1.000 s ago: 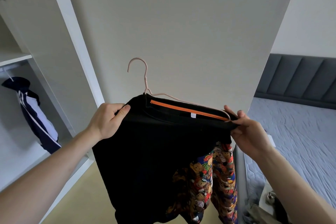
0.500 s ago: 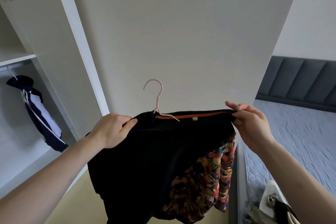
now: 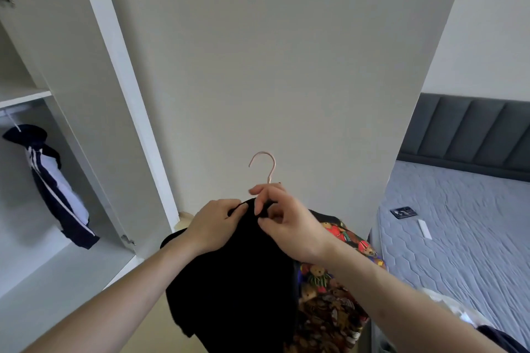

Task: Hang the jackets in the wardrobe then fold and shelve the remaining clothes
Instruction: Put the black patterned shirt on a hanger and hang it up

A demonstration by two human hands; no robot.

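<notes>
A black garment (image 3: 241, 281) with a colourful bear-print front (image 3: 332, 295) hangs from a pink hanger (image 3: 268, 165) in front of me. My left hand (image 3: 213, 228) pinches the black fabric at the collar, just left of the hanger's neck. My right hand (image 3: 289, 221) pinches the collar right beside it, at the base of the hook. The hanger's arms are hidden inside the garment. A navy and white jacket (image 3: 54, 183) hangs on the rail inside the open wardrobe (image 3: 25, 93) at the left.
The open wardrobe door (image 3: 114, 66) stands between me and the wardrobe. A bed (image 3: 464, 238) with a grey headboard lies to the right, with a phone (image 3: 403, 211) and a white remote (image 3: 424, 229) on it. More clothes (image 3: 470, 318) lie at the bottom right.
Both hands have moved from the garment's shoulders to its collar, close together under the hook. The hanger and garment have dropped lower and turned, so the garment now hangs narrower.
</notes>
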